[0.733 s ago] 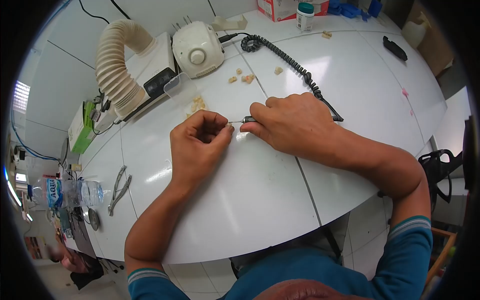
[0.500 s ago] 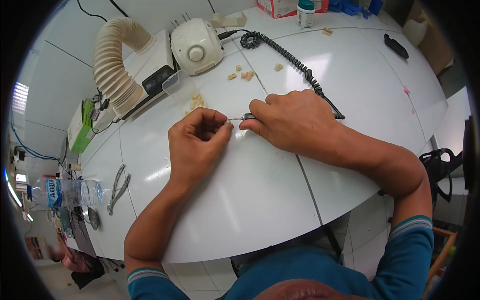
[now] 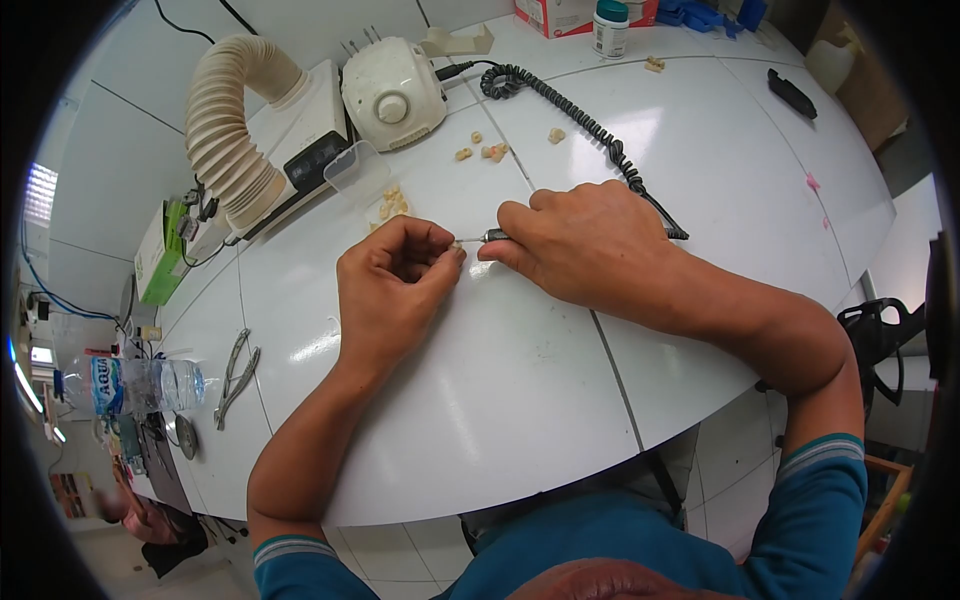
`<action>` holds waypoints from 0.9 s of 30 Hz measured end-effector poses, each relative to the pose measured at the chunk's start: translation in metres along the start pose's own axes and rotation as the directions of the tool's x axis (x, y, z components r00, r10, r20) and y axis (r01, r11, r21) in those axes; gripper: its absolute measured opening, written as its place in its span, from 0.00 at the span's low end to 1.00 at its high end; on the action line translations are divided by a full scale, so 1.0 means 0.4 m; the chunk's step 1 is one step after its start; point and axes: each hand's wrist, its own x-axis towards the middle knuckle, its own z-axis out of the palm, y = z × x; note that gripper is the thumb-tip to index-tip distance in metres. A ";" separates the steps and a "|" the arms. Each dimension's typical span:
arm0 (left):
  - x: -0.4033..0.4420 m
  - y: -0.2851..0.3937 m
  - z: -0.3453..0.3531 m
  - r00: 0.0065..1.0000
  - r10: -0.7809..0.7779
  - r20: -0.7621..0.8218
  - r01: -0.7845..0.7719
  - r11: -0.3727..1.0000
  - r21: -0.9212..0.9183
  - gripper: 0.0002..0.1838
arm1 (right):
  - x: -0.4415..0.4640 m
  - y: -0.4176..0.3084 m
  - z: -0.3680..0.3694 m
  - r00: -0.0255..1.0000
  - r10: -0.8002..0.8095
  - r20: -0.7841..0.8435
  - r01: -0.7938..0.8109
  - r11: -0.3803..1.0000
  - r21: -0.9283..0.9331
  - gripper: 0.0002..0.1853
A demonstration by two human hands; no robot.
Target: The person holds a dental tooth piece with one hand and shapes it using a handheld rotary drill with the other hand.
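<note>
My left hand is closed, thumb and forefinger pinching a small cream tooth-shaped piece that is mostly hidden by the fingertips. Wrapped in my right hand is a rotary handpiece, its thin metal bit pointing left at the piece. Bit and piece look to be touching, though the contact is too small to be sure. From behind the right hand a black coiled cord runs back to a cream micromotor control unit. Beyond the left hand, a clear plastic box holds several similar pieces.
Loose tooth-shaped pieces lie behind my hands. A ribbed suction hose arches at the back left. Metal pliers and a water bottle are at left. A white jar stands at the back.
Almost nothing differs. Both hands hold the same place and grip, with only a very slight shift of the right hand.
</note>
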 end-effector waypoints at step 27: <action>-0.002 0.001 0.002 1.000 -0.012 -0.012 0.012 1.000 -0.015 0.07 | 0.000 0.000 0.005 1.000 0.002 -0.024 -0.002 1.000 -0.005 0.27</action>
